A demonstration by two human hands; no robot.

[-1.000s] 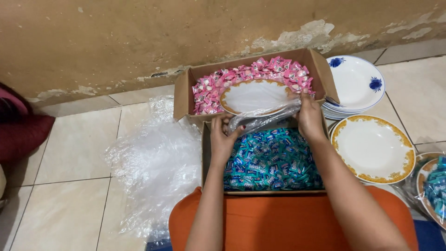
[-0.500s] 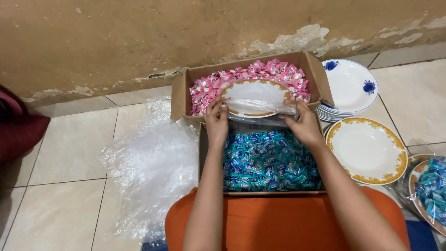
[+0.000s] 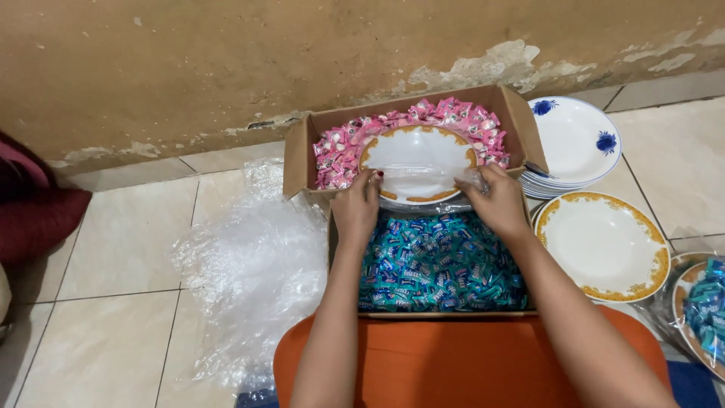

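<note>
My left hand (image 3: 356, 206) and my right hand (image 3: 497, 200) both grip a clear plastic wrap (image 3: 423, 181) stretched over the near edge of a gold-rimmed white plate (image 3: 418, 156). That plate lies on pink wrapped candies (image 3: 332, 155) in a cardboard box (image 3: 297, 155) against the wall. A second box (image 3: 442, 261) right under my forearms is full of blue and teal wrapped candies.
A heap of clear plastic wrap (image 3: 253, 268) lies on the tiled floor at left. At right sit a stack of blue-flowered white plates (image 3: 578, 140), an empty gold-rimmed plate (image 3: 602, 243) and a wrapped plate of blue candies (image 3: 702, 310). An orange surface (image 3: 453, 363) lies nearest me.
Both hands moved from above the blue candy box up to the plate in the pink candy box, pulling the clear wrap over its near edge.
</note>
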